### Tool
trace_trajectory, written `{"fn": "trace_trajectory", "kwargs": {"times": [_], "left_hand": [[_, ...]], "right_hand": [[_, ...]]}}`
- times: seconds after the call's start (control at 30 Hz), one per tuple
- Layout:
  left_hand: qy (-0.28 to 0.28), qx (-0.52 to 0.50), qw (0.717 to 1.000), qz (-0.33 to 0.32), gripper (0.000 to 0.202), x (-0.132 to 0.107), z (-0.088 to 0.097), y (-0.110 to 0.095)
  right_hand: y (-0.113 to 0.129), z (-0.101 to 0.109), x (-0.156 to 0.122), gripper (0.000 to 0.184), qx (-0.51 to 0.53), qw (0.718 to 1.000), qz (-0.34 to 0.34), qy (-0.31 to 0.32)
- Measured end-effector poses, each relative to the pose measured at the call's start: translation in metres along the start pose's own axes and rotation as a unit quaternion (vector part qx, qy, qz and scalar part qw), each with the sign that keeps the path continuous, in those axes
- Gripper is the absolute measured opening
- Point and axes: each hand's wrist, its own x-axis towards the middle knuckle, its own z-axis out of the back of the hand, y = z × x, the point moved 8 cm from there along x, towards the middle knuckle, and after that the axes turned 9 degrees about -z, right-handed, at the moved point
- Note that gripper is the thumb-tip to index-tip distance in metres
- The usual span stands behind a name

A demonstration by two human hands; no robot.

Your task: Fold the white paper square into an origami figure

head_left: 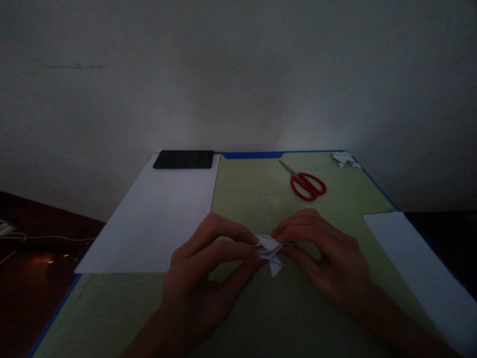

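A small folded white paper figure is held between my two hands, above the near middle of the table. My left hand pinches its left side between thumb and fingers. On the opposite side, the fingertips and thumb of my right hand close on its right part. One pointed flap of the paper hangs down toward me. The fingertips cover both ends of the figure, so its full shape is hidden.
Red-handled scissors lie beyond my hands. A black phone rests on a large white sheet at the left. Another folded paper piece sits at the far right corner; a paper strip lies along the right edge. A wall stands behind the green tabletop.
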Motion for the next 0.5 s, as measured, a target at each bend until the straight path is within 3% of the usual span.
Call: {"fn": "trace_trajectory", "kwargs": {"times": [0.3, 0.5], "left_hand": [[0.004, 0.002, 1.000, -0.006, 0.020, 0.0038, -0.0009, 0.0007], [0.012, 0.078, 0.995, -0.060, 0.018, 0.0055, -0.0003, -0.0068]], "right_hand": [[0.0056, 0.0023, -0.0004, 0.012, -0.045, 0.999, 0.013, -0.010], [0.0097, 0.0022, -0.0008, 0.009, -0.059, 0.998, 0.033, -0.008]]}}
